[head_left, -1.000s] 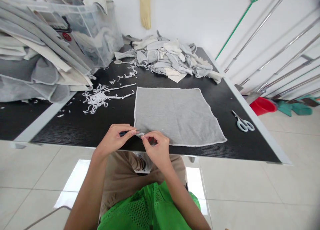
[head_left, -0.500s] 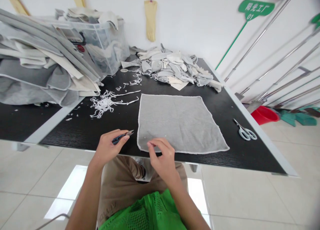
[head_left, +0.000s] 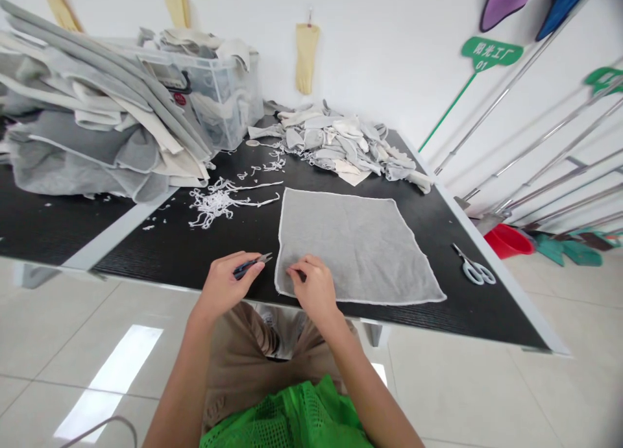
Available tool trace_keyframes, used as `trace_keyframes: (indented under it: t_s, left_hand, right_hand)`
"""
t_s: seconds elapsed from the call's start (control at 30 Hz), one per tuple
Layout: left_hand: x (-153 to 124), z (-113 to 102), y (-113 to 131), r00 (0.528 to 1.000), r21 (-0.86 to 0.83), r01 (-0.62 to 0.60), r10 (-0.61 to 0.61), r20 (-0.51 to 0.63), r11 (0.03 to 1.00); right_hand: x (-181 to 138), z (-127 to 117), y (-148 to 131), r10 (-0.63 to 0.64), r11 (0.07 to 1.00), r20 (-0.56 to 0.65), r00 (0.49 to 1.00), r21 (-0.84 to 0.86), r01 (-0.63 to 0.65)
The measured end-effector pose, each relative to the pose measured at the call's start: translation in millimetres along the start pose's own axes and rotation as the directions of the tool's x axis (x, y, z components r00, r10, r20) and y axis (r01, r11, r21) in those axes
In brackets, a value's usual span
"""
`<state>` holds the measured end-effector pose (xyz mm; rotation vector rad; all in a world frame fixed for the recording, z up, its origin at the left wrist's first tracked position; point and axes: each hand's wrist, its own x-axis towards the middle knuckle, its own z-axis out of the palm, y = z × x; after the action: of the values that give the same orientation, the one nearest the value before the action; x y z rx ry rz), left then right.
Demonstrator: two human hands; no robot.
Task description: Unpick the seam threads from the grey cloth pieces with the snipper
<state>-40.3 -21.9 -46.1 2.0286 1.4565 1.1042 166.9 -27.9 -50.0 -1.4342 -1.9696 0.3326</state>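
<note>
1. The left hand (head_left: 230, 280) grips a pair of dark-handled thread snips (head_left: 246, 266), blades pointing toward the cloth's left edge.
2. The right hand (head_left: 315, 289) has its thumb and fingertips drawn together over the cloth's near-left part – whether they pinch anything, I cannot tell.
3. The grey cloth (head_left: 355, 247), white-edged, lies spread flat near the front edge of the black desk (head_left: 160, 250).
4. Left of the cloth sits a tangle of white threads (head_left: 217, 201); on its right – well apart – lie scissors (head_left: 473, 266).
5. Behind it is a heap of grey and cream fabric pieces (head_left: 341, 136).

Yellow gloves (head_left: 306, 58) hang on the wall (head_left: 389, 52), left of green signs (head_left: 491, 50).
</note>
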Motion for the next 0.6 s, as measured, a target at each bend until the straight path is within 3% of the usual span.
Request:
trace_keyframes:
  t_s: [0.1, 0.23, 0.3, 0.4, 0.5, 0.6]
  left_hand:
    - [-0.3, 0.2, -1.3, 1.0, -0.003, -0.005, 0.005, -0.016, 1.0]
    - [-0.7, 1.1, -1.8, 0.999, -0.015, -0.01, 0.01, -0.042, 1.0]
    - [-0.9, 1.3, -0.7, 0.999, -0.008, -0.018, 0.017, -0.047, 1.0]
    - [-1.5, 1.1, 1.5, 0.998, 0.018, -0.028, 0.029, -0.055, 0.999]
    - [-2.3, 0.0, 2.1, 0.998, 0.02, -0.038, 0.039, -0.049, 0.999]
    - [-2.6, -1.5, 1.0, 0.998, 0.005, -0.048, 0.048, -0.04, 0.999]
  right_hand:
    - [-3.7, -3.7, -3.5, -0.034, 0.999, -0.021, 0.999, -0.002, 0.034]
    - [7.6, -34.7, -20.4, -0.041, 0.997, -0.136, 0.99, 0.057, 0.049]
    - [27.7, -54.1, -32.3, -0.083, 0.994, -0.176, 0.981, 0.058, 0.095]
    - [76.5, -66.0, -49.4, -0.209, 0.977, -0.123, 0.97, 0.017, 0.213]
    - [135.7, -46.5, -63.7, -0.311, 0.95, -0.002, 0.95, -0.018, 0.311]
    - [190.2, -6.7, -77.5, -0.378, 0.924, 0.106, 0.92, -0.024, 0.382]
